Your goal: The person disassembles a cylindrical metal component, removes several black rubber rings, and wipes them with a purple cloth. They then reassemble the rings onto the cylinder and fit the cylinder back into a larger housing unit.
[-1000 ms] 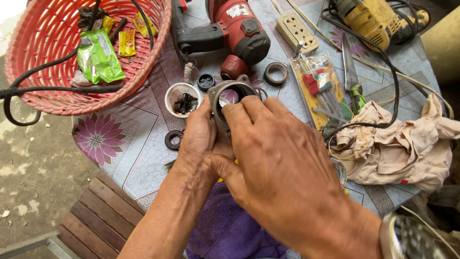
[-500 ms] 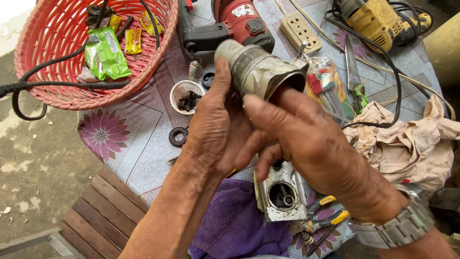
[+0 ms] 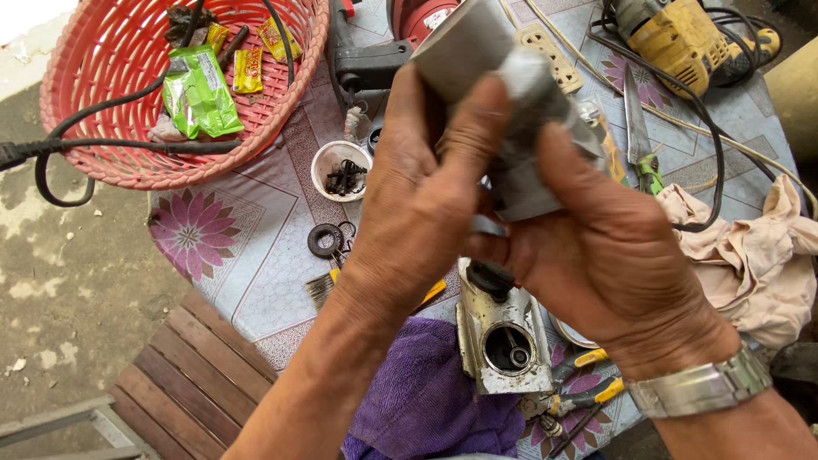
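Observation:
Both my hands hold a grey metal motor housing [image 3: 503, 77], a cylinder tilted up toward the camera. My left hand [image 3: 417, 213] wraps its near left side, thumb laid across the barrel. My right hand [image 3: 605, 255], with a steel watch at the wrist, cups it from the right and below. Beneath them on the table lies a grey metal gear case [image 3: 503, 341] with a round open bore. It rests partly on a purple cloth [image 3: 426, 400].
A red plastic basket [image 3: 102, 145] with green and yellow packets and a black cable stands at the back left. A white cup of small black parts [image 3: 341, 170], a black ring [image 3: 325, 240], a brush, pliers [image 3: 588, 383], a knife [image 3: 637, 119], a red power tool [image 3: 375, 60], a yellow grinder [image 3: 682, 38] and a beige rag [image 3: 750, 247] crowd the floral tablecloth.
I have lifted the housing off the table and up toward the camera, turning it so its side faces me. The gear case beneath has come into view.

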